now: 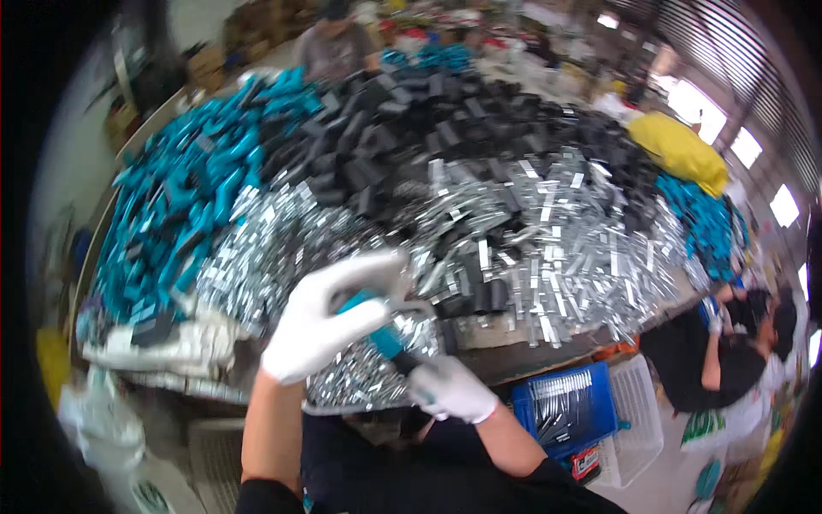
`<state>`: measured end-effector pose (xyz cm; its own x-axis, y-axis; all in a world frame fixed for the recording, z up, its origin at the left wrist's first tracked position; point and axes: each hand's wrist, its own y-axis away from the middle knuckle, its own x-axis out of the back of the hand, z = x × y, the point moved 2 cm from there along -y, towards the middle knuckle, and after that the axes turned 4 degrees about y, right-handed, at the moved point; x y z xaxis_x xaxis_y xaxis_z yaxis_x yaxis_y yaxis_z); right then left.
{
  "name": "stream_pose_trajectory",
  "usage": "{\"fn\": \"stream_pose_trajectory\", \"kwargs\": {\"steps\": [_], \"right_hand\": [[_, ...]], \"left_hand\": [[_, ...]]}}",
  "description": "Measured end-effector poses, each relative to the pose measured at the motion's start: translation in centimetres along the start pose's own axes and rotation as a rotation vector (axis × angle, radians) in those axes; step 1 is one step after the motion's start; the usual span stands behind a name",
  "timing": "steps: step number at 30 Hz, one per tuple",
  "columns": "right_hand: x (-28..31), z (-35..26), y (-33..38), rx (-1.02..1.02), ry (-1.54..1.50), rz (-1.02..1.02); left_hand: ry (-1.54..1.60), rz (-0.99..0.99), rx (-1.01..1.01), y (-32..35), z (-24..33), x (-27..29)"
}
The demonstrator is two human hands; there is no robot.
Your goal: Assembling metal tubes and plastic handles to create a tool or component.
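My left hand (330,321), in a white glove, is held over a tray with its thumb and fingers apart in a curve. Behind its thumb passes a teal and black plastic piece (388,341), long like a handle; whether the thumb touches it is unclear. My right hand (452,390), also white-gloved, is closed around the dark lower end of that piece. Motion smears both hands somewhat. Under them, a tray (355,409) contains many small shiny metal parts (360,377).
Heaps of teal parts (184,188), black blocks (368,137) and silvery metal strips (565,231) cover the table. A blue crate (610,398) stands at the lower right beside a white basket (646,403). One person (711,364) works at the right, another (336,47) across the table.
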<state>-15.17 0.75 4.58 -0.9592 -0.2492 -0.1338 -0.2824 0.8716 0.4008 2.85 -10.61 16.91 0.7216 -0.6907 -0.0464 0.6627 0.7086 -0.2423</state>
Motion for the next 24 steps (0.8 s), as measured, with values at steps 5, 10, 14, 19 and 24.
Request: {"fn": "stream_pose_trajectory", "kwargs": {"steps": [5, 10, 14, 19, 24], "right_hand": [[-3.0, 0.0, 0.6, 0.082, -0.675, -0.396], [-3.5, -0.3, -1.6, 0.438, 0.277, 0.52], [-6.9, -0.1, 0.2, 0.162, -0.829, -0.728], [-4.0, 0.8, -1.8, 0.456, 0.251, 0.431], [-0.8, 1.6, -0.5, 0.235, -0.479, 0.09]], "left_hand": [[0.425, 0.158, 0.164, -1.4, -3.9, -3.9], [0.183, 0.433, -0.156, -0.8, -2.0, -3.3], [0.723, 0.037, 0.006, -2.1, -3.3, -3.5], [0.203, 0.228, 0.021, -0.4, -2.4, -2.9], [-0.948, 0.447, 0.288, 2.2, -4.0, 6.0]]}}
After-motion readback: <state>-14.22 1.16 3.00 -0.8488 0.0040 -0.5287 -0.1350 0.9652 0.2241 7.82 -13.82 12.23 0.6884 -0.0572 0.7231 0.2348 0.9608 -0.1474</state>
